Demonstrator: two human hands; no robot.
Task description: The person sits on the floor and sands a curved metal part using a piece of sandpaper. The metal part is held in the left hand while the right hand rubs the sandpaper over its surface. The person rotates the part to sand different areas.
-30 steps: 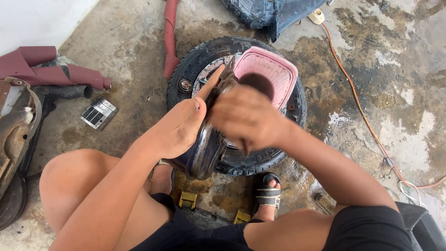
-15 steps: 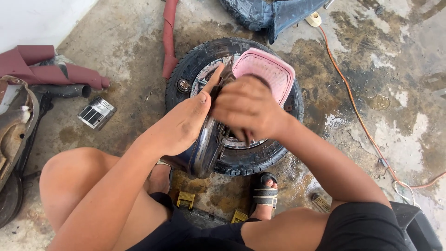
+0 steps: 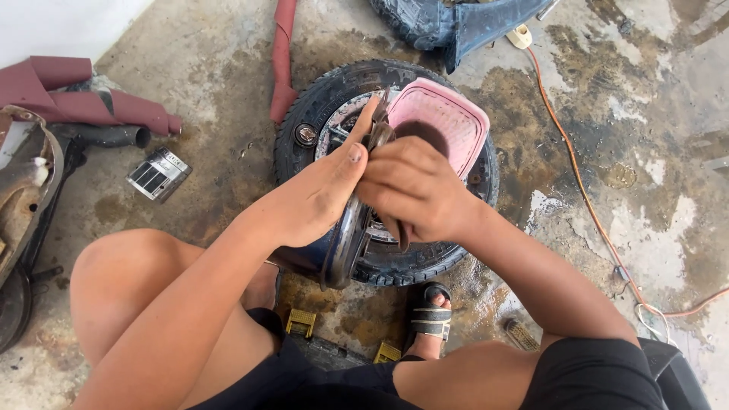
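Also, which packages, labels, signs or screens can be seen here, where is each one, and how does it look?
Small flat box: on the concrete floor left of the tyre, rectangular, silver and black with a striped face, lying apart from both hands.
Round cap: on the tyre's left side, small, dark, with a pale emblem too small to make out.
No signs or screens are in view.

One small package shows: a flat, rectangular packet (image 3: 158, 175) lying on the concrete floor (image 3: 213, 99), left of the tyre (image 3: 319, 106) and well apart from it, just below the end of a dark pipe (image 3: 106, 137). It lies tilted, silver-grey with dark panels and a shiny face. On the tyre's hub sits a small round emblem (image 3: 306, 135), dark with a pale rim. No signs or screens are in view.
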